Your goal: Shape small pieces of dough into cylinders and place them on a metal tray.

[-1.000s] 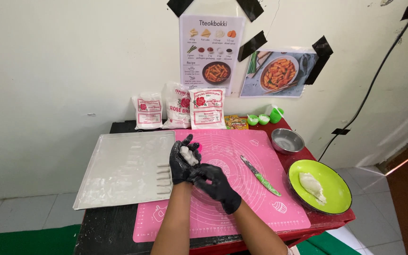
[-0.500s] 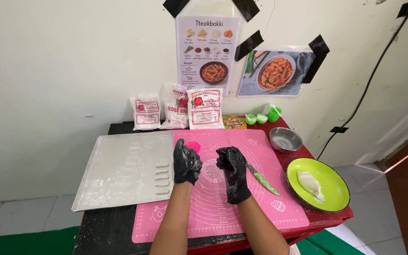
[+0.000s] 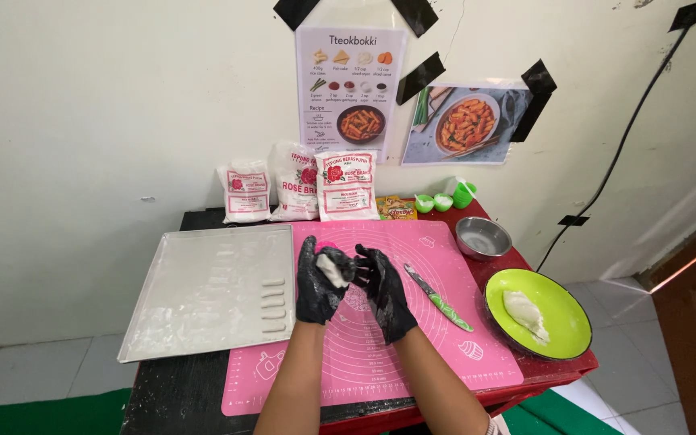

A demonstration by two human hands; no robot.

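Small white dough lump is cupped in black-gloved left hand above the pink silicone mat; right hand is half-open alongside. Dough judged soft, light, tacky; best pinched mid-body.

Black-gloved hands hold white dough over a pink mat; silver tray left, lime-green plate right, on a red-edged black tabletop.

A dark table is carrying a pink mat at its middle, a metal tray along its left edge, flour bags along the back edge, and a steel bowl and green plate toward the right edge.
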